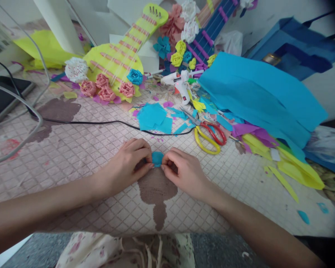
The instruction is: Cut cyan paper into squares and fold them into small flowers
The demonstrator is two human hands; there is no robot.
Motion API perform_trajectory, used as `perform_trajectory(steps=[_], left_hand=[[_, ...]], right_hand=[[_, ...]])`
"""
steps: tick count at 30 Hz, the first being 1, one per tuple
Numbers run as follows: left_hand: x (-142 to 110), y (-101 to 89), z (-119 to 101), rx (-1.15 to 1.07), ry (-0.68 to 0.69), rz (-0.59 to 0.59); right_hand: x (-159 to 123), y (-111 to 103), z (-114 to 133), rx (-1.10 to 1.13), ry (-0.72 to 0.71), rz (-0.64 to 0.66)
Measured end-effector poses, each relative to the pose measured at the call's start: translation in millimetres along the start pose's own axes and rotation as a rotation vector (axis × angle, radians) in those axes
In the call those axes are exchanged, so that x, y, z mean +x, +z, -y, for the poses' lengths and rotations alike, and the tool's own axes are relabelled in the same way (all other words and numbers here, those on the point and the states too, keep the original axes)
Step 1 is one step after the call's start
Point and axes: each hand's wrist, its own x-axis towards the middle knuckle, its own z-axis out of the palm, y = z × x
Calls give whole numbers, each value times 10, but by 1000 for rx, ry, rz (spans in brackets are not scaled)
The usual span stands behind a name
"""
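Observation:
A small blue piece of crepe paper (157,159) is pinched at both sides, just above the patterned tablecloth. My left hand (131,158) has thumb and fingertips closed on its left edge. On the right edge, my right hand (182,167) grips the same piece between thumb and bent fingers. Beyond the hands lies a loose stack of cut blue paper pieces (153,117). To the right of that stack rest scissors (209,136) with one yellow and one red handle loop, blades partly apart.
A yellow paper guitar (114,61) with paper roses stands at the back, beside a white glue gun (180,83). Large blue sheets (262,93) and yellow scraps (298,169) lie right. A black cable (100,122) crosses the table; a phone (8,95) lies left.

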Motion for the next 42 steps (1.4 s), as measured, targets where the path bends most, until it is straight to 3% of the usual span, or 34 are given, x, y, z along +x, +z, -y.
perform_trajectory(steps=[42], left_hand=[[67,17,36,-14,-43,14]], right_hand=[[19,50,50,-83,50,-42]])
